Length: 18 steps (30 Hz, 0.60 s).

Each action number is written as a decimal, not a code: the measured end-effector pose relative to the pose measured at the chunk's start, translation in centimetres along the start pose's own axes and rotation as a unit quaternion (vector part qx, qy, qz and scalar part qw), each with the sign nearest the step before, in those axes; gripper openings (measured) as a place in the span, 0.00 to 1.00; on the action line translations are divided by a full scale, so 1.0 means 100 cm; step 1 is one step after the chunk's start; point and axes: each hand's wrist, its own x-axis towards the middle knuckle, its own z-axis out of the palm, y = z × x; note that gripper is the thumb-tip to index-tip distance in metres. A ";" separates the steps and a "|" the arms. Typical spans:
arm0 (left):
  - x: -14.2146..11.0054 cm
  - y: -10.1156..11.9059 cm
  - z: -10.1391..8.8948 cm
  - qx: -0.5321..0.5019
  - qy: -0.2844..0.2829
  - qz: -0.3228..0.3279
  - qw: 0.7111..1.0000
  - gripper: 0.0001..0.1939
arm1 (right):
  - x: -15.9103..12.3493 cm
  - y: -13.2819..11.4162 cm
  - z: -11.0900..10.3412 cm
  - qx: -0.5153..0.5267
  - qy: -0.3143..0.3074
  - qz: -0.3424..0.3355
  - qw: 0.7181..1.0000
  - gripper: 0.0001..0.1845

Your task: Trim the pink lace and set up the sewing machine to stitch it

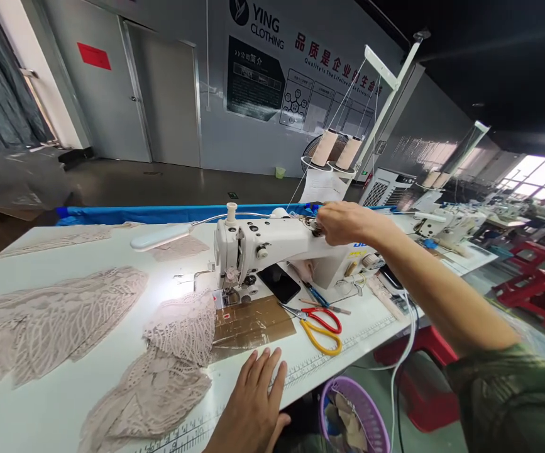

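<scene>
My left hand [259, 393] lies at the table's front edge, fingers stretched out and holding nothing. Reaching across to the top of a white sewing machine [291, 238], my right hand [341, 221] has its fingers curled closed at a small metal part; what they grip is hidden. Beige lace fabric [182, 327] lies bunched left of the needle area, partly by the presser foot. A brown plate [253, 321] covers the bed in front of the machine. Scissors [322, 328] with red and yellow handles rest to its right, near a dark phone [279, 283].
More lace pieces [60, 311] spread over the table's left side. A thread stand [388, 107] with two beige cones [325, 148] rises behind the machine. Below the table edge stand a purple basket [378, 418] of scraps and a red stool [425, 402].
</scene>
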 end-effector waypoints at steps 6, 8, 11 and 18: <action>0.001 0.001 -0.001 -0.007 -0.008 -0.006 1.000 0.36 | 0.001 -0.001 -0.004 -0.027 -0.027 0.028 0.999 0.17; 0.001 0.002 -0.002 -0.006 -0.008 -0.006 1.000 0.36 | 0.002 -0.001 -0.004 -0.001 -0.037 -0.009 0.999 0.17; 0.002 0.003 -0.002 -0.003 -0.011 -0.007 1.000 0.35 | 0.003 0.000 -0.002 -0.021 0.029 0.033 0.999 0.17; 0.002 -0.003 -0.003 -0.002 -0.007 0.028 1.000 0.35 | 0.003 0.001 -0.005 -0.020 0.030 0.006 0.999 0.16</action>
